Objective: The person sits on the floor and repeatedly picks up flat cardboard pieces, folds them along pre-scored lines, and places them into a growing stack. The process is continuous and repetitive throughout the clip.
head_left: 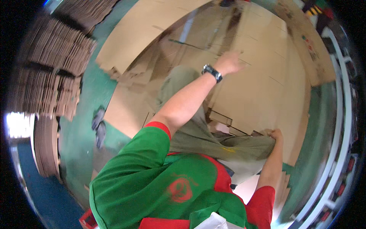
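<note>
My left hand [229,63], a dark watch [212,73] on its wrist, reaches forward over a large flat cardboard sheet [263,82]. Its fingers look stretched out and apart, though blurred, and nothing shows in them. I cannot tell whether they touch the board. Beside my bent right knee is my right hand [276,135], low over the same sheet. Its fingers are partly hidden, so whether they grip anything does not show. Dark slits mark the sheet, and rectangular cut-outs [221,119] lie close to my legs.
Stacks of folded cardboard [57,45] stand along the left. A pair of dark shoes [99,126] lies on the green floor [76,141]. More cardboard [141,28] spreads out ahead. Pale metal rails [345,91] run along the right, and part of another person [322,15] appears at the far right.
</note>
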